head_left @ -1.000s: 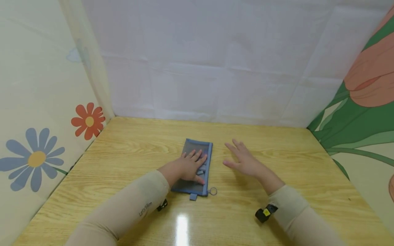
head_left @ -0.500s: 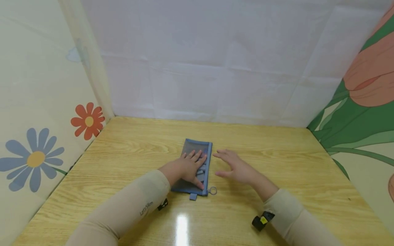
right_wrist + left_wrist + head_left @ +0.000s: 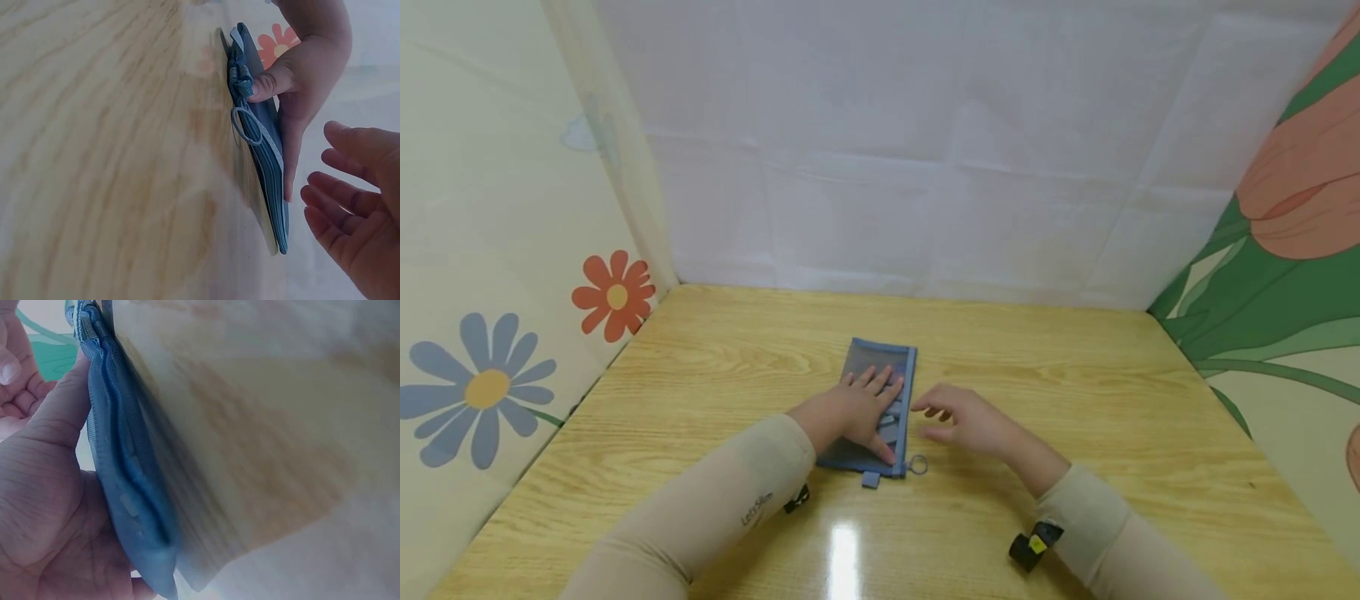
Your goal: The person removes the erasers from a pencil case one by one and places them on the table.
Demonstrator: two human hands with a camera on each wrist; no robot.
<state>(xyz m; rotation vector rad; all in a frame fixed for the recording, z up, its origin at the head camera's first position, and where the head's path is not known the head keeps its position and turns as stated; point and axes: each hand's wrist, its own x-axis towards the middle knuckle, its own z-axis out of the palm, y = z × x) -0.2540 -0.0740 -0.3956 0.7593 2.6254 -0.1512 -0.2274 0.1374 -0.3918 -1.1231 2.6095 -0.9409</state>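
A flat blue mesh zip pouch (image 3: 880, 367) lies on the wooden table (image 3: 1075, 392), with a small ring pull (image 3: 917, 465) at its near right corner. My left hand (image 3: 859, 408) lies flat on the pouch, fingers straight, pressing it down. The pouch's zipper edge (image 3: 125, 469) shows beside the palm in the left wrist view. My right hand (image 3: 958, 417) hovers just right of the pouch's zipper side with loosely bent fingers and holds nothing. In the right wrist view the pouch (image 3: 265, 150) and ring pull (image 3: 247, 128) sit under the left thumb (image 3: 275, 81).
White paper backs the table (image 3: 925, 167). A flower-printed wall (image 3: 497, 275) closes the left side and a tulip-printed wall (image 3: 1285, 250) the right. Black wrist-mounted cameras (image 3: 1028, 546) sit on both sleeves.
My right hand has moved left and nearer, from open table toward the pouch's right edge, its fingers bending a little. The left hand and pouch have stayed put.
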